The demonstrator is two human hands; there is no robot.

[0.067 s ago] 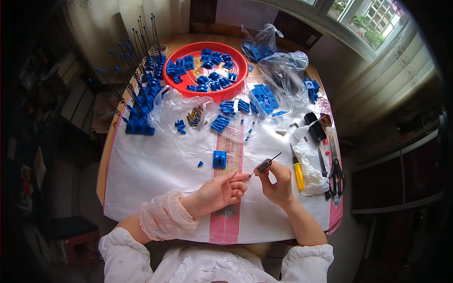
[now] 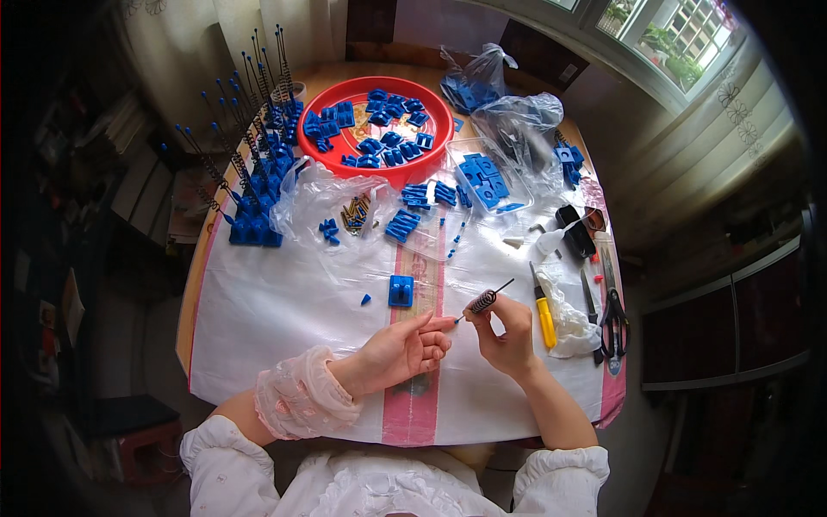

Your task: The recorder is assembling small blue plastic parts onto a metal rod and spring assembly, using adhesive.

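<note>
My right hand (image 2: 506,332) pinches a black coil spring (image 2: 482,301) with a thin dark rod running through it. The rod's lower end points down-left at the tip of my left index finger. At that fingertip sits a tiny blue piece (image 2: 457,321), too small to make out fully. My left hand (image 2: 405,351) is palm up, index finger stretched out, the other fingers loosely curled, thumb apart. Just beyond it lie a square blue plastic base (image 2: 401,291) with a raised middle and a small blue cone (image 2: 366,300).
At the far left stand several blue bases with upright springs (image 2: 250,220). A red basin (image 2: 443,112) holds blue parts; a clear tray (image 2: 525,200) holds blue plates. At right lie a yellow-handled screwdriver (image 2: 546,320), scissors (image 2: 613,323), a white squeeze bottle (image 2: 549,243) and crumpled tissue (image 2: 568,306).
</note>
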